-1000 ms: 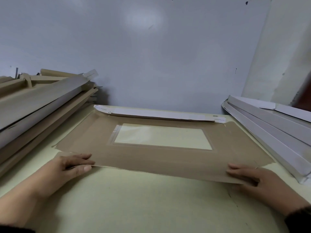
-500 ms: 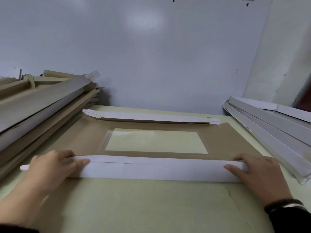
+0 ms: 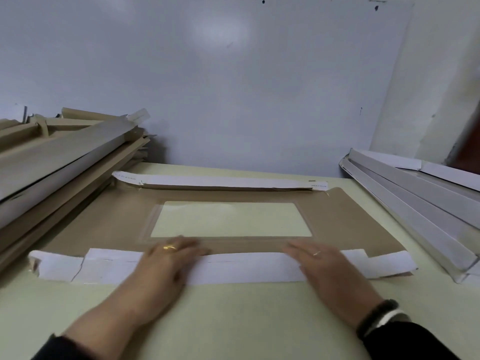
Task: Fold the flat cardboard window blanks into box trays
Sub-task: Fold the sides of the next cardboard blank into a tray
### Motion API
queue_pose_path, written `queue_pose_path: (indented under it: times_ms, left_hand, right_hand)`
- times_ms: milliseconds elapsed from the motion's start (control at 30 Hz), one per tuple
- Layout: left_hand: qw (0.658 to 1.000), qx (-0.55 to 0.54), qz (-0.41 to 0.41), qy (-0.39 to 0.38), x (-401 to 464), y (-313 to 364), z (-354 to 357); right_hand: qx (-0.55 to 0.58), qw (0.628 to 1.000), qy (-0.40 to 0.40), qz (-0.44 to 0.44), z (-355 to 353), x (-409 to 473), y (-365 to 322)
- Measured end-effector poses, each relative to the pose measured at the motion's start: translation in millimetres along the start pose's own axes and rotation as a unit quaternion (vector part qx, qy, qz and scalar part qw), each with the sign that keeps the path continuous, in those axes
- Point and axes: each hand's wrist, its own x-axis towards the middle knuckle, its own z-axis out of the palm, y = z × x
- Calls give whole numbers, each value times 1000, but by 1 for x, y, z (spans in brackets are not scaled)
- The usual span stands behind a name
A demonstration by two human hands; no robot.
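A brown cardboard window blank [image 3: 345, 219] lies flat on the pale green table [image 3: 233, 320], its clear rectangular window [image 3: 231, 219] in the middle. Its far long flap [image 3: 220, 182] is folded over, white side up. The near long flap [image 3: 246, 268] is folded back onto the blank too, white side up. My left hand [image 3: 162, 266] presses flat on this near flap left of centre. My right hand [image 3: 324, 268] presses flat on it right of centre. Fingers of both hands reach past the flap's edge onto the brown panel.
A tall pile of brown folded cardboard pieces [image 3: 59, 162] stands along the left edge of the table. A stack of grey-white flat blanks [image 3: 415, 203] lies along the right. A grey wall [image 3: 233, 87] closes the back.
The near flap went from lifted to folded flat onto the blank. Both hands slid inward from the flap's ends toward its middle and now press it down.
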Motion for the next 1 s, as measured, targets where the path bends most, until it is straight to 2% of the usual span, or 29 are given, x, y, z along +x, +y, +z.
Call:
queue_pose_path:
  times_ms: [67,133,300,467,567,733,867,1000]
  left_hand:
    - [999,-21,48,-14,3,21,16]
    - [997,-22,61,-40,5,32,27]
    - [994,-24,60,-83,2,19,22]
    - [989,-110,10,-96,-7,-8,-3]
    - [979,-188,-39,-74,-15,-36,-14]
    - [970,-230,-76,-35,-28,-80,-27]
    - [975,-197,-101,-2,-38,-99,-31]
    - [977,-154,-135,65,-38,-102,-34]
  right_hand:
    - [27,997,-43,-57,9,11,-22]
    - [76,992,-81,-65,22,14,-30]
    - [142,985,-88,-37,21,14,-19]
    - [182,979,-81,41,9,0,14]
    - [196,973,-57,103,3,-10,31]
    - [197,964,-53,169,-5,-23,53]
    - [207,953,-23,219,-10,-31,65]
    - [173,959,29,223,-15,-33,68]
